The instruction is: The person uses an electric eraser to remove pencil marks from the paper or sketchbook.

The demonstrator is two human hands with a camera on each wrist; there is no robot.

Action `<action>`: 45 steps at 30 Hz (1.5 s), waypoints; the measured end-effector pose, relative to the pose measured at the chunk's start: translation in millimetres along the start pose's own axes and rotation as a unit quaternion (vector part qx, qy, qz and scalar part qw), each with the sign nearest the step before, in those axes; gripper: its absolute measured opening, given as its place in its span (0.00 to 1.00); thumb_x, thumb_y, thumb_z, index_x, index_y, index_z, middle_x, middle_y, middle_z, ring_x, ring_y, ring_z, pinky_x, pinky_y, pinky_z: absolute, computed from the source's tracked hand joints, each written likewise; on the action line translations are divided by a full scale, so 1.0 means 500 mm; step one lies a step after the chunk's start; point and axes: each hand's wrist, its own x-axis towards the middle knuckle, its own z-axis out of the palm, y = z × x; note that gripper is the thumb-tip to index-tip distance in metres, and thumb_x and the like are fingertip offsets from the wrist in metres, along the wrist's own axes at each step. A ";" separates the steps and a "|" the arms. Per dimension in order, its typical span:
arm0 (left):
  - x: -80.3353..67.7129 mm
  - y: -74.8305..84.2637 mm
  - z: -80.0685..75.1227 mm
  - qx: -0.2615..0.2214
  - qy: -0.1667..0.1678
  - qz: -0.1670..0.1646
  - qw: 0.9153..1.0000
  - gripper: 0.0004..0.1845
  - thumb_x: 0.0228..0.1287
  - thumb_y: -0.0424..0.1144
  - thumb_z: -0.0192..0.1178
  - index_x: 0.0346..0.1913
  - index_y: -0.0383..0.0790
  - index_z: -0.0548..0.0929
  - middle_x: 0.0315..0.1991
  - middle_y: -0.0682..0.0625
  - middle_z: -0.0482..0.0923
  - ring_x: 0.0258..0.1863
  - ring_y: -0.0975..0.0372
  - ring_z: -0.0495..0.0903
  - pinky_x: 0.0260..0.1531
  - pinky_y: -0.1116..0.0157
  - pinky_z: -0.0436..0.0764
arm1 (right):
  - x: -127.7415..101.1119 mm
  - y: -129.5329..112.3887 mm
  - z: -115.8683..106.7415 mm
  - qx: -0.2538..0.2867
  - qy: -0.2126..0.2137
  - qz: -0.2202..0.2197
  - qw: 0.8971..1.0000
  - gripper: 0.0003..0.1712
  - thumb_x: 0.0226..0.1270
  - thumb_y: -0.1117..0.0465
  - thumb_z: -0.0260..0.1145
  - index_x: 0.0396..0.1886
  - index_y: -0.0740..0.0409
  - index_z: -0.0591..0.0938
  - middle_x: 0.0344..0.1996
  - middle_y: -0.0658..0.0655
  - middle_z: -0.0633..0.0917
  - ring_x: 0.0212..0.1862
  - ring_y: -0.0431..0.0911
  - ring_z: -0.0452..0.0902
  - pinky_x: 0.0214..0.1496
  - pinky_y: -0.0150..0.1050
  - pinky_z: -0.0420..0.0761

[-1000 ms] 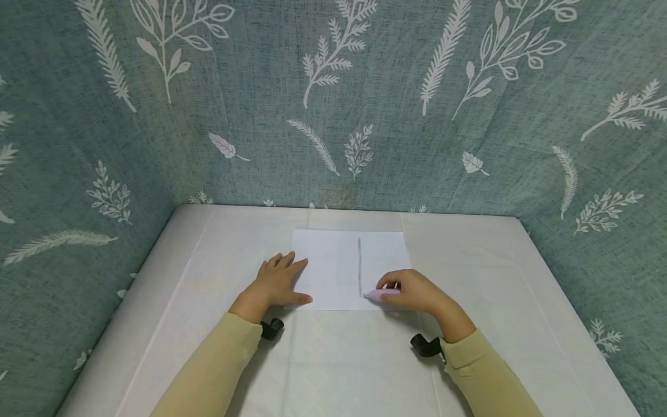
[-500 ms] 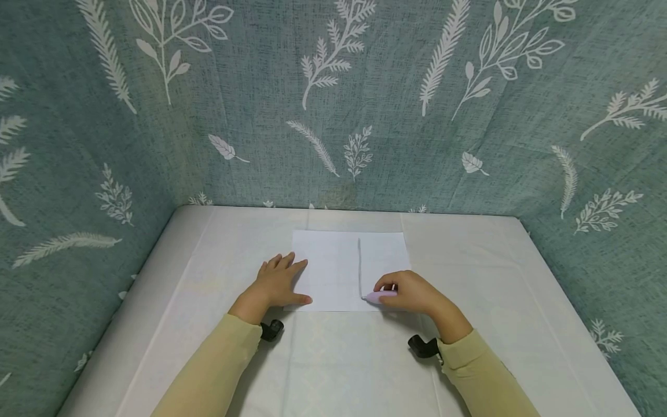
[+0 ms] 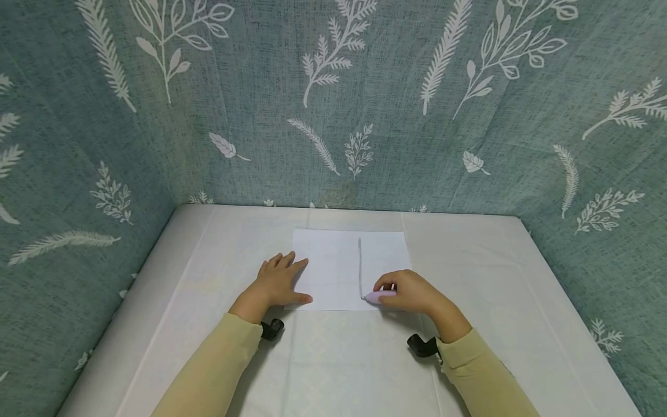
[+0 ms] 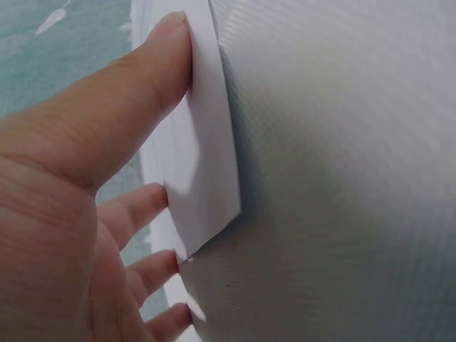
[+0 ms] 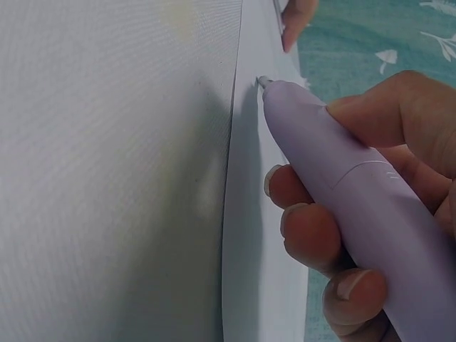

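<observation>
Lilac pen (image 3: 381, 297), gripped by the right hand (image 3: 414, 291), points left to the near end of the grey line (image 3: 360, 266); the left hand (image 3: 274, 286), fingers spread, touches the paper (image 3: 329, 272).

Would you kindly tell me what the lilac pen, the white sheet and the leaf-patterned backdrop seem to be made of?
Lilac pen: probably plastic, smooth with a soft sheen, judging by its rounded, evenly coloured barrel and thin seam line.
White sheet: most likely paper, matte and thin, with crisp straight edges.
Leaf-patterned backdrop: apparently woven cloth, matte, with visible thread-like texture; the fibre is unclear.
</observation>
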 end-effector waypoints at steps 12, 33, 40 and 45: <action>-0.005 0.004 -0.005 0.004 -0.008 0.002 1.000 0.53 0.53 0.64 0.71 0.78 0.47 0.62 0.79 0.37 0.49 0.77 0.37 0.45 0.71 0.36 0.46 | 0.002 -0.003 0.003 -0.006 0.000 0.016 1.000 0.08 0.59 0.63 0.70 0.39 0.49 0.88 0.28 0.42 0.81 0.29 0.37 0.73 0.34 0.34 0.76; -0.001 0.003 0.000 0.005 -0.003 -0.003 1.000 0.53 0.52 0.65 0.71 0.78 0.48 0.61 0.79 0.37 0.48 0.77 0.38 0.45 0.71 0.36 0.45 | 0.003 -0.004 0.000 -0.010 0.008 0.020 1.000 0.07 0.60 0.63 0.70 0.38 0.49 0.88 0.27 0.42 0.81 0.29 0.37 0.73 0.34 0.35 0.75; 0.001 0.002 0.001 0.008 -0.004 -0.008 1.000 0.54 0.52 0.65 0.71 0.78 0.48 0.61 0.79 0.38 0.48 0.77 0.38 0.44 0.72 0.36 0.45 | 0.003 -0.008 0.000 -0.006 0.002 0.026 1.000 0.07 0.61 0.63 0.71 0.38 0.49 0.89 0.28 0.42 0.82 0.29 0.37 0.73 0.33 0.35 0.75; 0.003 0.002 0.003 0.008 -0.004 -0.009 1.000 0.53 0.52 0.65 0.71 0.78 0.48 0.61 0.79 0.38 0.48 0.77 0.38 0.44 0.72 0.36 0.44 | 0.004 -0.008 0.001 -0.011 0.012 0.044 0.999 0.07 0.61 0.62 0.70 0.38 0.49 0.89 0.28 0.42 0.82 0.28 0.38 0.73 0.32 0.34 0.75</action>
